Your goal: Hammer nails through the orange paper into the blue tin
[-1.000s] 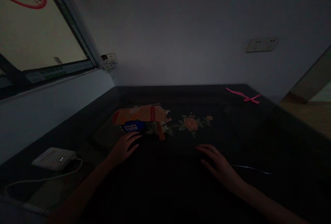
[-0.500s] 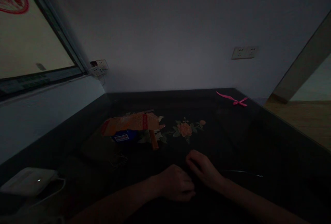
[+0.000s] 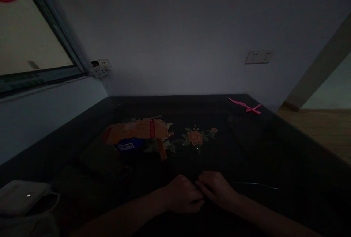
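Observation:
My left hand (image 3: pixel 184 194) rests low over the dark table (image 3: pixel 208 113), its fingers curled inward. Close against it is my right hand (image 3: pixel 216 190), also with bent fingers. Their fingertips meet or nearly meet, and whatever may be between them is too dark to make out. A thin, shiny wire-like strand (image 3: pixel 256 183) lies just right of my right hand. Beyond my hands, to the left, are an orange patterned packet (image 3: pixel 137 129), a small blue box (image 3: pixel 129 145) and a brown stick-like piece (image 3: pixel 161 149).
A pink ribbon bow (image 3: pixel 249 108) lies at the far right corner. Near left sits a white device (image 3: pixel 22 195) with a cable. Thin strands (image 3: pixel 123 171) lie left of centre. A flower print (image 3: pixel 195 137) marks the tabletop. Sockets (image 3: pixel 259 57) are on the wall behind.
My right hand has come down and toward my left hand, closing the gap between them. My left hand has barely moved. The view has shifted slightly.

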Available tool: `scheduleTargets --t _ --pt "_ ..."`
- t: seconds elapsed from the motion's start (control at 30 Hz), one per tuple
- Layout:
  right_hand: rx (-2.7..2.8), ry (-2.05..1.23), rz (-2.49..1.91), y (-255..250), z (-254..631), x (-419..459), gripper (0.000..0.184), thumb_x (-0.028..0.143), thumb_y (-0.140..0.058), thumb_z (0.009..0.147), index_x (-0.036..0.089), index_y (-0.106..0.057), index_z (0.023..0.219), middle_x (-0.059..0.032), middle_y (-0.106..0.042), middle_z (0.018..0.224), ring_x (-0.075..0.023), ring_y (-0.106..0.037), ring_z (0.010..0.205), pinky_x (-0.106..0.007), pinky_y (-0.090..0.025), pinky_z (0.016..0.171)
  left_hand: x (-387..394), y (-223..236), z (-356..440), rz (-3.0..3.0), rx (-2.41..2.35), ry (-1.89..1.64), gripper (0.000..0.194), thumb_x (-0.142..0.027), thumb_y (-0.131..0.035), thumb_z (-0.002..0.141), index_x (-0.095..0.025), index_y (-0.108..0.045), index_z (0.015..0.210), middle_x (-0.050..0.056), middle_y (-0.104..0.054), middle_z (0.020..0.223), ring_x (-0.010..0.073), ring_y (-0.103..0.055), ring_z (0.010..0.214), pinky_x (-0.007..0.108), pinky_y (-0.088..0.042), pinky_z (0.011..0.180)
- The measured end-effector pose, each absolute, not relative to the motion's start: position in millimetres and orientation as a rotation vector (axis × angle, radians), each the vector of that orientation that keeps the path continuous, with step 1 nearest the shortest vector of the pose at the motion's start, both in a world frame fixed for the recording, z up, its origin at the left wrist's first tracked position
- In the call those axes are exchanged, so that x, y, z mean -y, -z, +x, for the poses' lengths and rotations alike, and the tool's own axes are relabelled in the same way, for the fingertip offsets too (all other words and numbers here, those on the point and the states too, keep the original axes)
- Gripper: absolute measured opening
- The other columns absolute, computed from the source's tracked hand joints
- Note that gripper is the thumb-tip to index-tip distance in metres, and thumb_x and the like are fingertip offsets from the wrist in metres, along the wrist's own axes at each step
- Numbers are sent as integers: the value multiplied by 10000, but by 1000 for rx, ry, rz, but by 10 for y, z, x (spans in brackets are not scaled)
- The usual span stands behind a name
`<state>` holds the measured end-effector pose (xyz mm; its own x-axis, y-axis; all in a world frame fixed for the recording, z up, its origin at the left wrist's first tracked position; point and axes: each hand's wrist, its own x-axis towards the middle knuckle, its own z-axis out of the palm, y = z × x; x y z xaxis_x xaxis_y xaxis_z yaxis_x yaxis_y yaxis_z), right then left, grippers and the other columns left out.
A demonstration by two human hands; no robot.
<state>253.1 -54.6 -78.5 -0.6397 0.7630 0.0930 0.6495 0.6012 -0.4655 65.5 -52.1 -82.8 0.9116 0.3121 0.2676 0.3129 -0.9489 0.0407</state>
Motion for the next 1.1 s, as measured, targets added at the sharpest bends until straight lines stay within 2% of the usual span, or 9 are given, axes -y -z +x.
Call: scheduleTargets --t 0.17,0.33,0.47,0.6,0.9,1.1 --pt "2639 -538 -1214 773 2512 534 143 267 -570 936 155 -654 907 -11 -685 874 -157 -659 760 -352 -545 704 502 868 645 -3049 492 458 164 -285 -614 808 -189 -606 675 -35 -669 608 122 -600 528 266 -332 435" --pt "2687 -504 -1299 751 2471 526 184 286 -576 932 165 -636 1058 -47 -676 1033 -181 -663 840 -384 -551 740 501 870 696 -2990 214 453 252 -297 -554 847 -191 -560 618 -16 -637 564 124 -574 506 272 -339 431" --pt "2712 -507 -1332 734 2474 522 222 291 -580 929 169 -619 1111 -59 -661 1087 -194 -659 875 -398 -551 754 527 797 844 -2935 -74 480 289 -345 -517 886 -203 -554 637 -9 -624 567 120 -590 557 268 -396 505" --pt "2731 -521 -1348 708 2489 535 239 294 -587 924 172 -612 1128 -64 -653 1109 -199 -656 888 -402 -550 757 528 734 978 -2940 -131 464 257 -364 -531 889 -209 -575 688 -5 -643 619 119 -594 601 266 -417 543" --pt "2736 -432 -1349 649 2462 583 199 291 -574 934 166 -630 1077 -49 -674 1039 -179 -664 830 -378 -556 728 560 912 671 -2948 296 565 225 -282 -576 811 -190 -546 608 -33 -611 544 114 -530 478 279 -311 425" --pt "2800 -400 -1291 690 2481 608 166 284 -572 935 162 -645 1022 -39 -684 991 -173 -665 816 -374 -553 729 534 863 521 -2955 485 560 195 -234 -534 831 -180 -580 649 -24 -635 575 111 -571 499 266 -330 449"
